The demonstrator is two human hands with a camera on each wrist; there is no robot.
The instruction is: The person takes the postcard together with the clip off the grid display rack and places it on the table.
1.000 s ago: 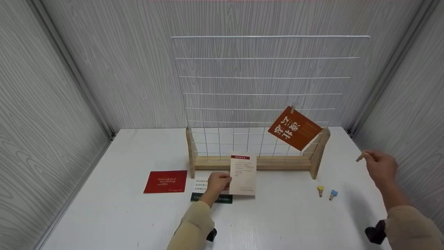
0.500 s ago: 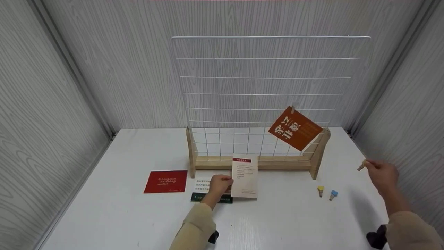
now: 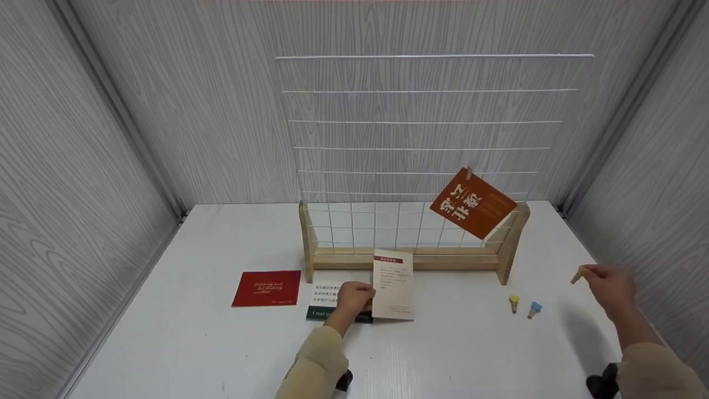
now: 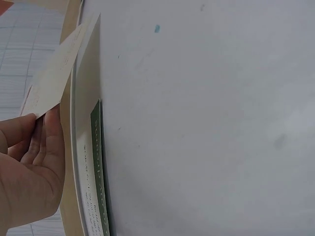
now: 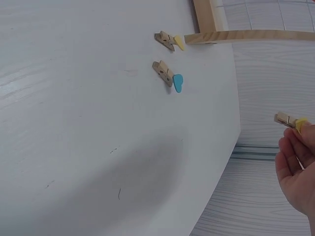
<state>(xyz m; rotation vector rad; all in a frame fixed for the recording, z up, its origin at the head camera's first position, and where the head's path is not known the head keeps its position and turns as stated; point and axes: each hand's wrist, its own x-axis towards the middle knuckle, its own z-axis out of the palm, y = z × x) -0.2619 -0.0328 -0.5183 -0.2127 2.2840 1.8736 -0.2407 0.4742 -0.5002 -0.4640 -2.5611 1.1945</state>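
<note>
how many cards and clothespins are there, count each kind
cards: 5 (orange card clipped on the grid, red card, white card in the left hand, white note, green card)
clothespins: 4 (one in the right hand, yellow, blue, one holding the orange card)
total: 9

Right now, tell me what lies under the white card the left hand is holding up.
Under the white card gripped by the left hand lie a dark green card and a white printed sheet on the table. Hand and card cover their right ends.
</note>
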